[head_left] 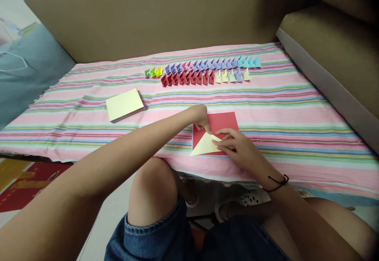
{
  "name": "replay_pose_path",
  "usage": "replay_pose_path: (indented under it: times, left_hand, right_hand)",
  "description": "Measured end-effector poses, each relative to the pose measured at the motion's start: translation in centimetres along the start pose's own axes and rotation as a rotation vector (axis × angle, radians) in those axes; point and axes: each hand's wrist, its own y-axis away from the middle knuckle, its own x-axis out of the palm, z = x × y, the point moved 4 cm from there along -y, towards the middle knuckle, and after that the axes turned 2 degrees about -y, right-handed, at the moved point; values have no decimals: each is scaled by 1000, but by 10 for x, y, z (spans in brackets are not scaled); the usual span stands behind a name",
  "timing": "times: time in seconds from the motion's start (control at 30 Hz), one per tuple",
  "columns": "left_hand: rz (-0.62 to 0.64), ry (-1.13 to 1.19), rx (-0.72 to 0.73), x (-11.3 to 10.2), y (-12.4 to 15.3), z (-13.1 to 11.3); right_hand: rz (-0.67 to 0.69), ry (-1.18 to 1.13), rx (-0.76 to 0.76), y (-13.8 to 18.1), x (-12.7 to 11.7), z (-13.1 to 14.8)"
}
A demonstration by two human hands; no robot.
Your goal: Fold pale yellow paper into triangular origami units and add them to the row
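A pale yellow sheet of origami paper (203, 144), folded into a triangle, lies on a red square (223, 119) that serves as a flat surface on the striped cloth. My left hand (200, 118) is closed, its fingers curled under and one digit pressing down at the triangle's top. From the right, my right hand (232, 142) has its fingertips on the triangle's right part, bent close together at the paper. The paper's right corner is hidden under those fingers.
Behind the hands, several small folded paper pieces (189, 77) stand in two rows, in red, purple, pink, blue, green and yellow. A stack of pale yellow paper (124, 104) lies to the left. The striped cloth (296, 119) ends at a front edge above my knees; brown cushions (166, 16) border the back.
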Motion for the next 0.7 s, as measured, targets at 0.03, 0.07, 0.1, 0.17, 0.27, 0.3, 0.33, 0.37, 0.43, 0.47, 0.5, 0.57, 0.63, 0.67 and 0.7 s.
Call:
replay_pose_path:
  times: [0.03, 0.07, 0.1, 0.17, 0.27, 0.3, 0.33, 0.37, 0.43, 0.47, 0.5, 0.57, 0.63, 0.67, 0.7]
  left_hand:
    - [10, 9, 0, -1, 0, -1]
    - [18, 19, 5, -1, 1, -2]
    - [16, 22, 15, -2, 2, -2]
    - [-10, 17, 42, -1, 7, -1]
    - [-187, -4, 165, 9, 23, 3]
    - [-350, -44, 300, 13, 32, 1]
    - [-448, -104, 426, 21, 41, 1]
    - [-493, -178, 514, 32, 50, 1]
    - [-581, -262, 571, 54, 62, 6]
    - [-630, -282, 571, 62, 66, 9]
    - [-668, -290, 569, 69, 68, 12]
    - [-714, -272, 553, 78, 70, 15]
    - [-751, -241, 523, 82, 69, 17]
    - [-769, -234, 510, 84, 68, 17]
    - [-789, -235, 499, 84, 68, 17]
  right_hand:
    - [0, -2, 4, 0, 0, 0]
    - [0, -8, 8, 0, 0, 0]
    - [1, -14, 10, 0, 0, 0]
    - [2, -23, 14, 0, 0, 0]
    - [-2, -17, 13, 0, 0, -1]
    - [1, -16, 2, 0, 0, -1]
    - [3, -15, -14, 0, 1, -2]
    - [6, -13, -32, 0, 1, -2]
    - [12, -2, -63, 0, 2, -4]
    - [12, 9, -73, 1, 3, -4]
    - [9, 22, -84, 1, 3, -5]
    - [6, 57, -104, 2, 3, -3]
    - [-1, 100, -118, 2, 1, 1]
    - [1, 121, -119, 2, 0, 3]
    - [8, 136, -117, 2, -2, 6]
